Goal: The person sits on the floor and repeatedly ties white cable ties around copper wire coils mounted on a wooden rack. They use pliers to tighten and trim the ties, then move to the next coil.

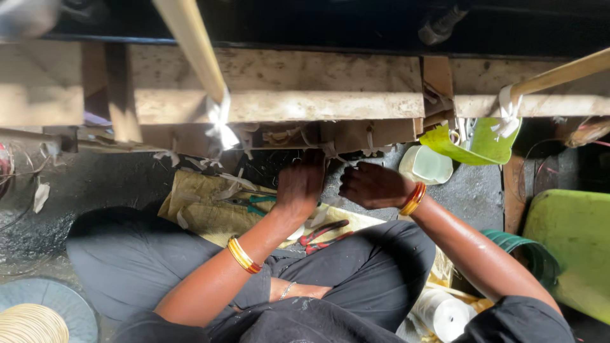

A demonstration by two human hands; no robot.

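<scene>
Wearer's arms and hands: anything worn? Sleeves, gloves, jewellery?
No gloves. Both forearms are bare, with dark sleeves only near the shoulders. The left hand has gold bangles with a red edge on its forearm; the right hand has similar orange-gold bangles at the wrist.

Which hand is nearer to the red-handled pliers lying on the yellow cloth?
Left. The left hand is just above the red-handled pliers on the yellow cloth; the right hand is further off, up and to their right.

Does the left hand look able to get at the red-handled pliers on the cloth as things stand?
Probably yes. The red-handled pliers lie uncovered on the yellow cloth, just below the left hand, with nothing lying over them.
</scene>
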